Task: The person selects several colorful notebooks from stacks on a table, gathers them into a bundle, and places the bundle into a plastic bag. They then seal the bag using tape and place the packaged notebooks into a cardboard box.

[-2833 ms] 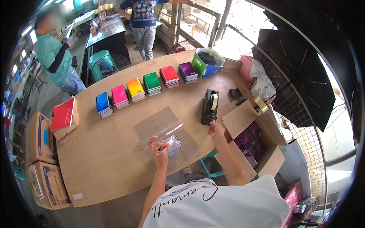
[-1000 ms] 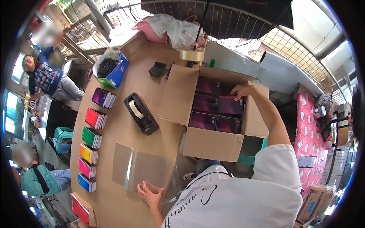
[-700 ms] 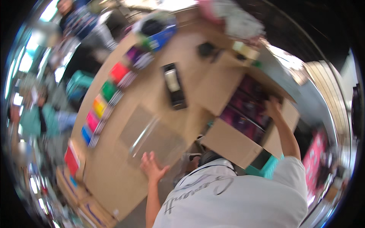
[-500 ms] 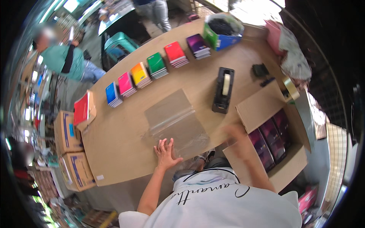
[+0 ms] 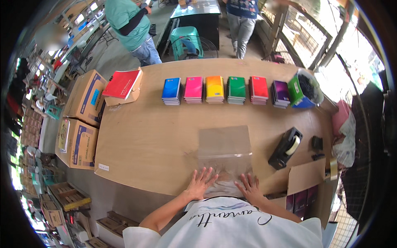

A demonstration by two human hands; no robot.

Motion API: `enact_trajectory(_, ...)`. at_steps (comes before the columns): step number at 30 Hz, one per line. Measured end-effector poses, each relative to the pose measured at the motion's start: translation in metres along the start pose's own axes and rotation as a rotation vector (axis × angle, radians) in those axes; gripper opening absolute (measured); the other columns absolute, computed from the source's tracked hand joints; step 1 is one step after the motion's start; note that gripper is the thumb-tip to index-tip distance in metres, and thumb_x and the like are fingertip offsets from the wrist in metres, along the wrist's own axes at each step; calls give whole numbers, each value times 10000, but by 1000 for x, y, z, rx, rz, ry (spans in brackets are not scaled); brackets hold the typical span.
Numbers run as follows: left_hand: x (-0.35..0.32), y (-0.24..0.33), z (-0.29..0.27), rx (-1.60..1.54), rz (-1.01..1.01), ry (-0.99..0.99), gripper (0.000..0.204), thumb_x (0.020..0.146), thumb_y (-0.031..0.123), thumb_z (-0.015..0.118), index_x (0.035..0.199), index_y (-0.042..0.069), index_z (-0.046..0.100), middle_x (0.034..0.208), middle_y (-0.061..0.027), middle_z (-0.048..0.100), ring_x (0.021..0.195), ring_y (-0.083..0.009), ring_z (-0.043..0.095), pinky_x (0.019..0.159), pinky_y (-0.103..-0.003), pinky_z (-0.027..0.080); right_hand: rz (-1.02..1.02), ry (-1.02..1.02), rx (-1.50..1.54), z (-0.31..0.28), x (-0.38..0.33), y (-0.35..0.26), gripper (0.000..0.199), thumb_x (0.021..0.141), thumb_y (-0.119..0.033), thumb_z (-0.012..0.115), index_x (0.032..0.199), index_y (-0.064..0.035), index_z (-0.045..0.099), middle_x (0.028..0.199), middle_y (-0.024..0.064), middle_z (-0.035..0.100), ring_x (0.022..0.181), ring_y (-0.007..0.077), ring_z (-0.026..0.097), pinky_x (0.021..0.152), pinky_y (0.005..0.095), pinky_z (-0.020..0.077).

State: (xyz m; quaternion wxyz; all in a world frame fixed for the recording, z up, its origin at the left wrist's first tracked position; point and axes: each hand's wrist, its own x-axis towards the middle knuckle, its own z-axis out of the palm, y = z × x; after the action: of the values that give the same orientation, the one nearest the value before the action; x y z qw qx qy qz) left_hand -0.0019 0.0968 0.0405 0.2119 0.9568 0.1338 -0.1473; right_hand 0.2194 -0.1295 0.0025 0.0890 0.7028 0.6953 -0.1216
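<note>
A clear plastic bag lies flat on the brown table in front of me, its near end hanging toward my body. My left hand rests at the bag's near left side, fingers spread. On the opposite side, my right hand lies flat with fingers apart, touching the plastic. Neither hand grips anything. Stacks of small notebooks stand in a row beyond the bag: blue, pink, yellow, green, red and purple.
Right of the bag stands a black tape dispenser, with an open carton of purple packs below it. A bin sits at the far right corner. Cartons and a red notebook are leftward. Two people stand beyond the table.
My right hand has moved left from beside the open carton onto the bag's near edge. My left hand stays by the bag. The view has turned and now faces the table squarely.
</note>
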Motion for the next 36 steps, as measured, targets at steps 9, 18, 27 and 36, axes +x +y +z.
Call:
enact_trajectory(9,81,-218,-152,-343,-247,893,246,773,251,713,960,116,625,1113,-99,592,1144,-313,500,979,-419,389,-158,-318,706,-111,67,79,748,746,-244,731,1410,-137,403,1349,176,504,1246,314,488,1005,385,424)
enact_trajectory(18,178,-350,-289,116,-145,550,538,681,-29,698,1075,334,651,1421,-58,343,1293,-312,373,1032,-471,375,-79,-18,495,-255,239,85,514,815,-245,681,1281,-114,508,1020,150,602,944,340,608,780,428,499)
enact_trajectory(27,209,-354,-296,458,7,230,528,769,29,612,1107,434,641,1530,11,188,1381,-258,268,1107,-550,285,-250,108,385,-299,320,63,584,815,-266,688,1336,-123,467,1084,134,603,997,326,589,838,415,472)
enact_trajectory(36,172,-347,-329,643,71,533,97,827,168,625,923,169,638,986,-20,643,1104,-189,554,1081,-505,341,-221,122,372,-303,317,56,552,793,-260,722,1286,-105,525,1062,133,627,915,300,633,788,400,502)
